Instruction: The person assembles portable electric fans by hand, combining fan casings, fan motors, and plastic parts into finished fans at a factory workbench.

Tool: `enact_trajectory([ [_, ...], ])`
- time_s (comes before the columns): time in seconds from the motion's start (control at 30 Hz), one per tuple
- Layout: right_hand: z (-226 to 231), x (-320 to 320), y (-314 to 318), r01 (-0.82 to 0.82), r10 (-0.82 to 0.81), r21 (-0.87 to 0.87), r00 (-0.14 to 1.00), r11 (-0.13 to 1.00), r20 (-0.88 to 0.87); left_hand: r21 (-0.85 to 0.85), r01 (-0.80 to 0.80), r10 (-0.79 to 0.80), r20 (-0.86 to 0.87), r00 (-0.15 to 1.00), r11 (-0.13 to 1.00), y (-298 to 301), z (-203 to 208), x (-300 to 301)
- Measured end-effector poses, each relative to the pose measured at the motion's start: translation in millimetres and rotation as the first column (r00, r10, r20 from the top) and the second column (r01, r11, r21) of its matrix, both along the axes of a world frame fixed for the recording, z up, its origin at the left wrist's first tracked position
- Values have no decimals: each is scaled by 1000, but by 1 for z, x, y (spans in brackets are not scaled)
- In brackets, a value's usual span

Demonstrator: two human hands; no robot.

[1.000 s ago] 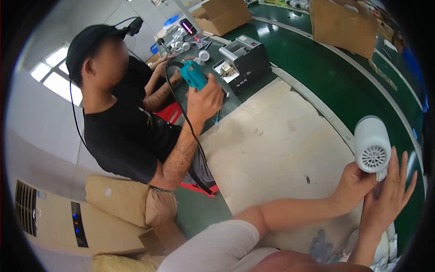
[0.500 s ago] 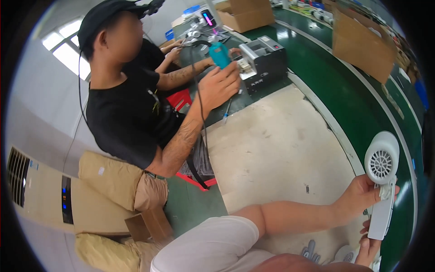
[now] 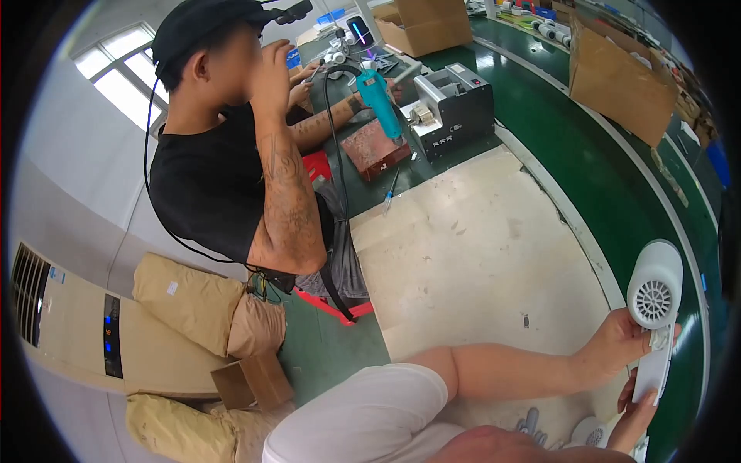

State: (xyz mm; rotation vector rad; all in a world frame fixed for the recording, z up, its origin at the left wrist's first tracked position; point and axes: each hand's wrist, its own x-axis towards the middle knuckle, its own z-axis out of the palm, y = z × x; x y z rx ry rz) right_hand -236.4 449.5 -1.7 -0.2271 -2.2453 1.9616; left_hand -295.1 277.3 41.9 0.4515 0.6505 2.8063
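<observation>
At the right edge of the bench I hold a white hair dryer [image 3: 656, 282] with a round slotted grille and a straight handle. My left hand [image 3: 615, 339] is closed around the handle just below the head, where a small pale piece shows at the joint. Lower down, my right hand [image 3: 637, 413] grips the handle's end, thumb on its flat face; part of this hand is hidden. Close to my right wrist lies a second white part with a similar grille [image 3: 593, 434], partly covered. Beside it are grey finger-shaped parts [image 3: 530, 424].
A co-worker in black [image 3: 212, 185] sits at the left. Before them are a hanging teal electric screwdriver [image 3: 378, 100], a reddish block [image 3: 370, 148] and a black-and-silver machine [image 3: 454, 108]. A green conveyor [image 3: 540, 108] runs along the right, with a cardboard box [image 3: 621, 77] beyond.
The hair dryer and my hands have moved slightly down, with my right hand higher on the handle. The co-worker has let go of the screwdriver and raised that hand to their face.
</observation>
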Motion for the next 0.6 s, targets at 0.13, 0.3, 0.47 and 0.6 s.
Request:
enact_trajectory([
  [0.13,-17,1,28,121,-120,19,992,992,-34,-30,-20,21,19,1000,999,-6,3,2],
  [0.3,-8,3,-16,342,-245,222,896,913,-370,39,30,-30,-1,1000,999,0,2,5],
  [0.47,-9,4,22,47,78,458,965,888,-251,-60,81,-81,-3,997,995,0,-7,1],
  [0.6,-8,8,10,190,3,442,917,876,-399,-86,89,-90,-5,996,992,2,-5,6],
])
